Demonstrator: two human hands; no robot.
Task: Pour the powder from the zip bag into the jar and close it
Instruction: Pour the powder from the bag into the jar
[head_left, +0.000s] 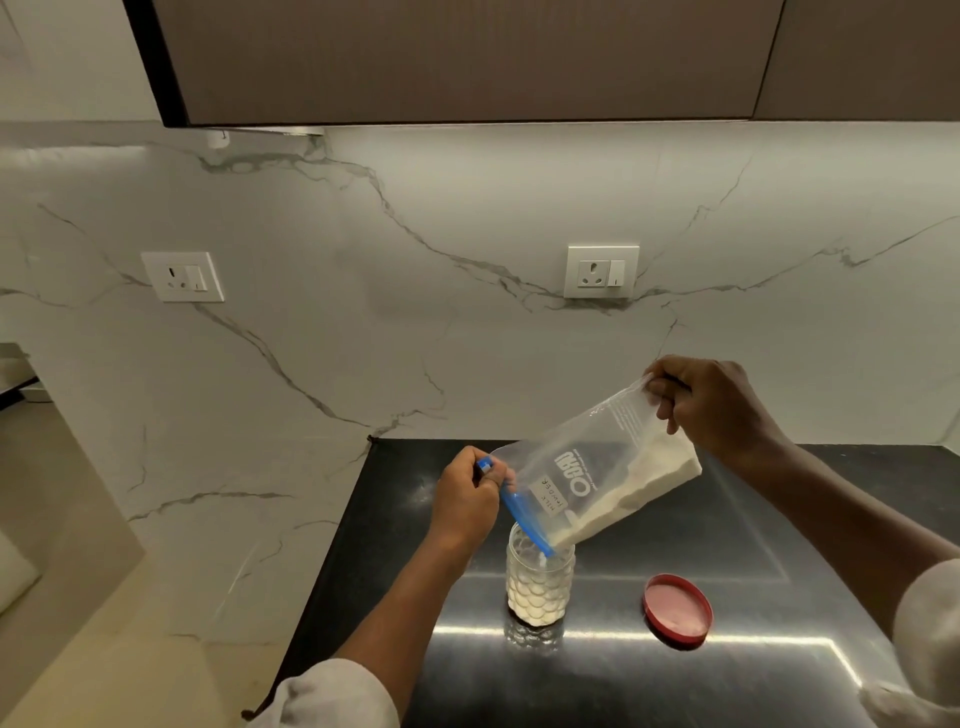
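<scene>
A clear zip bag (587, 478) with a blue zip strip and white powder inside is tilted, mouth down, over a clear textured jar (539, 582). The jar stands upright on the black counter (753, 545) and holds white powder up to about half its height. My left hand (467, 499) pinches the blue zip end of the bag just above the jar's mouth. My right hand (711, 410) grips the bag's raised bottom corner, higher and to the right. A red lid (678, 609) lies flat on the counter to the right of the jar, apart from it.
A marble wall with two sockets (601, 271) rises behind the counter. The counter's left edge (332, 551) drops to a pale floor. A dark overhead cabinet (467, 57) hangs above.
</scene>
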